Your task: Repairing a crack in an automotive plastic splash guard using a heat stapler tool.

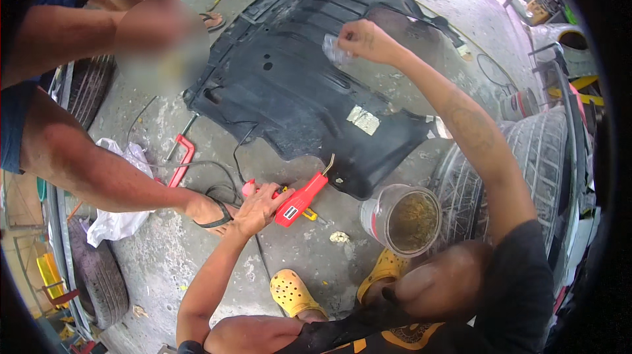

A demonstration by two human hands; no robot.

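Note:
My left hand (pixel 259 209) is closed around the handle area of a red soldering gun (pixel 303 201), low over the concrete floor. Two bent metal prongs stick out from the tool's tip, toward the black plastic panel. My right hand (pixel 361 41) reaches out over that panel (pixel 283 101), its fingers pinching a small clear plastic bag (pixel 336 50); what the bag holds is too small to tell. The panel is large, ribbed and pierced with holes, and bears a silvery patch (pixel 363 120). A yellow-handled screwdriver (pixel 311 214) lies partly under the soldering gun.
At the left, another person's arm (pixel 66 38) and leg (pixel 99 163) come in close. A bucket (pixel 368 212) with brown contents stands near my right knee, beside tyres (pixel 533 163). A red clamp (pixel 182 160), a white plastic bag (pixel 122 189) and cables lie on the floor.

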